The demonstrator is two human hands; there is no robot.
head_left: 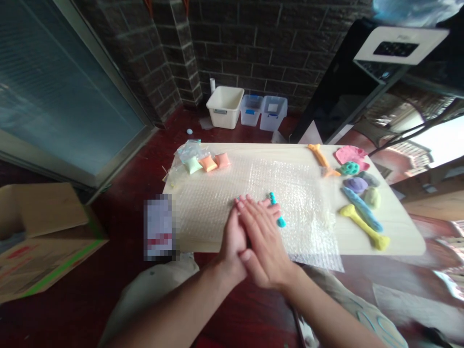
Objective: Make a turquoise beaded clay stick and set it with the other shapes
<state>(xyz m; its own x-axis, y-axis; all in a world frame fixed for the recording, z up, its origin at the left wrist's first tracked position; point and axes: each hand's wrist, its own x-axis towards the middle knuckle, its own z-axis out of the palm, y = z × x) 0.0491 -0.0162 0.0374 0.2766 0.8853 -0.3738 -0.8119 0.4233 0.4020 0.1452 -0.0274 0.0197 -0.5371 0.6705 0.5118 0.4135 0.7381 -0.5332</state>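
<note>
Turquoise strip (282,222) partly behind hands (261,234)

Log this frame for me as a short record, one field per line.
Left hand: partly covered by the right
Right hand: laid across the left; anything between the palms is hidden
Nearest: turquoise piece, close to the left hand; contact unclear
Surface: bubble wrap on a table
Table's far left: three packets
Table's right: yellow piece, blue piece, others
Floor beyond: white bin
</note>
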